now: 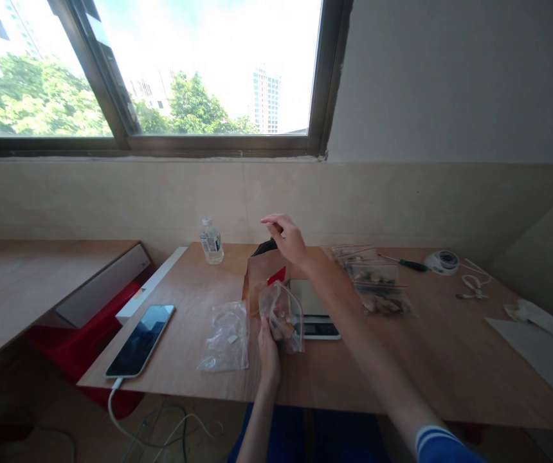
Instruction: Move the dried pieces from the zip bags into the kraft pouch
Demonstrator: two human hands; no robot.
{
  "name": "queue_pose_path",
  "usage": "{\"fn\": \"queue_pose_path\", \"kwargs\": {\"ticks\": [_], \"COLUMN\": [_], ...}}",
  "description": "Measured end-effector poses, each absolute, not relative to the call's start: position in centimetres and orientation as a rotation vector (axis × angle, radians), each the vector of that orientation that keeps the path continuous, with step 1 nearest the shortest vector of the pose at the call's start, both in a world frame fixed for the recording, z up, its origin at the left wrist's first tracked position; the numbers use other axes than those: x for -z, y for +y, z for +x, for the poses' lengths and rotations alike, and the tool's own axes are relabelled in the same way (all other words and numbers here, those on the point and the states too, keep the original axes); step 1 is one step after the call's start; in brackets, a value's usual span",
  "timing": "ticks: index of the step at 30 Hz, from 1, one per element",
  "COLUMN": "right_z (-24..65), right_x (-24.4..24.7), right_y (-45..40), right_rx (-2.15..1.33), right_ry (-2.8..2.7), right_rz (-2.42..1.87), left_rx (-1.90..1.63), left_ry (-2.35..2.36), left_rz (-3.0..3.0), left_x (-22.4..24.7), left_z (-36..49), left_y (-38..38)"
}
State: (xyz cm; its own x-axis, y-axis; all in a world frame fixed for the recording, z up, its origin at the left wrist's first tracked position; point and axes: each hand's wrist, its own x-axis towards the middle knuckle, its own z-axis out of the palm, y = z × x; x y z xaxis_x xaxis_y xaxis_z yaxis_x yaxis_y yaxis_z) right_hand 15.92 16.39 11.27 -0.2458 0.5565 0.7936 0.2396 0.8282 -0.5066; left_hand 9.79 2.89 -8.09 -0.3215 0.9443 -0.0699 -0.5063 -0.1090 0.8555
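Note:
My left hand (269, 357) grips a clear zip bag (283, 318) from its lower left side; brown, dried-looking pieces show inside. Behind it stands a brown paper bag (258, 273) with a red patch and a dark upper edge. My right hand (287, 239) is raised above the paper bag, fingers bent toward the thumb and pointing left. Anything between those fingertips is too small to make out. A kitchen scale (322, 329) with a dark display lies behind the zip bag, partly covered by my right forearm.
An empty-looking clear bag (226, 337) lies left of my left hand. Beyond are a charging phone (141, 341) and a water bottle (211, 243). To the right are filled zip bags (382, 289), a screwdriver (412, 264), a dome camera (442, 262) and a white sheet (537, 354).

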Motion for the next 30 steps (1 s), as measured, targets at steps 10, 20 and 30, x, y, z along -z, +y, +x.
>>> {"fn": "queue_pose_path", "kwargs": {"ticks": [10,20,30], "right_z": [18.6,23.3,24.4], "right_x": [-10.8,-6.5,-2.1], "right_y": [12.1,6.4,7.1], "right_rx": [-0.342,-0.858,-1.090], "right_ry": [-1.960,-2.299,-2.167], "right_rz": [-0.690,-1.045,-1.265], "left_rx": [-1.675,-1.624,-1.468], "left_ry": [0.976,0.776,0.677], "left_rz": [0.555,0.515,0.673], "left_x": [7.5,7.9,7.4], "left_z": [10.0,10.4,10.2], "left_y": [2.8,2.0,1.5]}}
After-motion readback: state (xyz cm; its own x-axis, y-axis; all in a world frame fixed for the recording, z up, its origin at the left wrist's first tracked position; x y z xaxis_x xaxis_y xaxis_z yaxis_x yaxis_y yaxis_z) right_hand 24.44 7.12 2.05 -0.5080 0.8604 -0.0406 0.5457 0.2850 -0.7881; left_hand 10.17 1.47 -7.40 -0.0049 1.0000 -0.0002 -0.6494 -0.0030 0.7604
